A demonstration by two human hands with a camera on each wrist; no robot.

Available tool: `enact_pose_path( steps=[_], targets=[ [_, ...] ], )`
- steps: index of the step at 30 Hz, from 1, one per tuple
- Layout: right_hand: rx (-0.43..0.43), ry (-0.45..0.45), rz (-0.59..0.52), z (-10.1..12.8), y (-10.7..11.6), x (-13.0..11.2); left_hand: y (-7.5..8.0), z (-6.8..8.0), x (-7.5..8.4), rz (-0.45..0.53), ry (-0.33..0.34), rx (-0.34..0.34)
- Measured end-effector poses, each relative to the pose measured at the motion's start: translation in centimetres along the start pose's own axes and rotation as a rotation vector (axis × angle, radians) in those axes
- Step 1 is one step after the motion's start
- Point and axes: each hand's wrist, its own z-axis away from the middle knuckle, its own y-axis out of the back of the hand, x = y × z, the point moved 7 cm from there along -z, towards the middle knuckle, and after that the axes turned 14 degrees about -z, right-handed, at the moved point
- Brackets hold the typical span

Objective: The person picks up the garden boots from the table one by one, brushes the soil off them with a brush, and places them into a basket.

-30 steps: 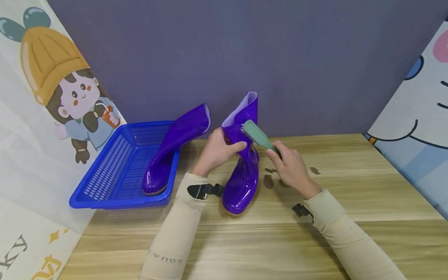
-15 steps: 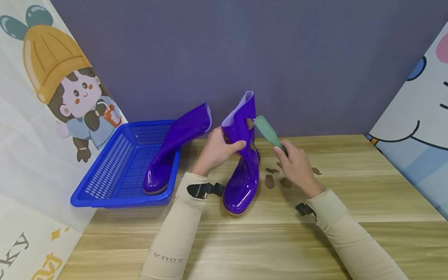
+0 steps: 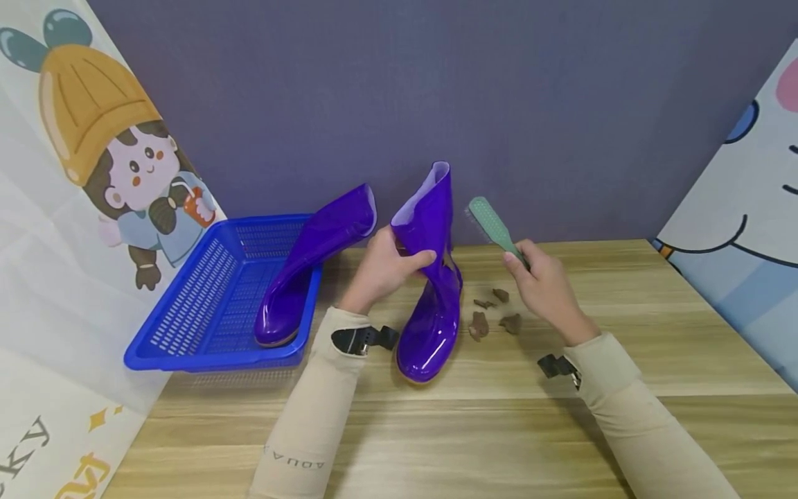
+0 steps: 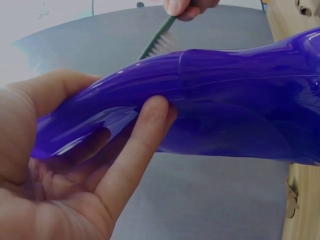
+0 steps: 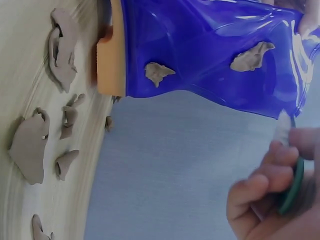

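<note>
A glossy purple rain boot [image 3: 430,333] stands on the table, its shaft leaning toward the back. My left hand [image 3: 385,269] grips the shaft near the top, with the thumb across its front. In my right hand [image 3: 550,291] is the handle of a green brush [image 3: 489,218] with pale bristles, which in the head view is apart from the boot on its right side. Two mud-like brown lumps cling to the boot in the right wrist view, one lump [image 5: 159,73] near the heel and another lump [image 5: 252,57] higher up.
Several brown crumbled pieces [image 3: 479,326] lie on the wooden table [image 3: 499,443], right of the boot. To the left, a blue plastic basket [image 3: 212,360] holds a second purple boot [image 3: 324,239], its shaft sticking out over the rim. A grey panel [image 3: 561,125] stands behind.
My right hand has drawn the brush off the boot, up and to the right. The brown lump seen at the bristles half a second ago no longer shows there. The left hand keeps its grip.
</note>
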Motion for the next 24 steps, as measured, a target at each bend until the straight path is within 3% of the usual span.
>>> enact_pose_path(
  steps=[3, 10, 17, 20, 24],
  targets=[
    [-0.085, 0.007, -0.015, 0.1, -0.5, -0.3, 0.1, 0.0, -0.1, 0.002, 0.002, 0.006],
    [-0.259, 0.008, -0.167, 0.5, -1.9, 0.0, 0.3, 0.0, -0.3, 0.050, 0.013, 0.009],
    [-0.434, -0.015, -0.252, 1.0, -3.4, 0.6, 0.8, -0.1, -0.3, 0.002, 0.009, 0.042],
    [-0.475, -0.027, -0.254, 1.2, -4.2, 0.8, 0.9, -0.1, -0.4, -0.010, 0.009, 0.054],
    [-0.463, -0.055, -0.220, 1.3, -4.8, 1.2, 1.1, -0.1, -0.5, -0.054, 0.005, 0.077]
  ],
)
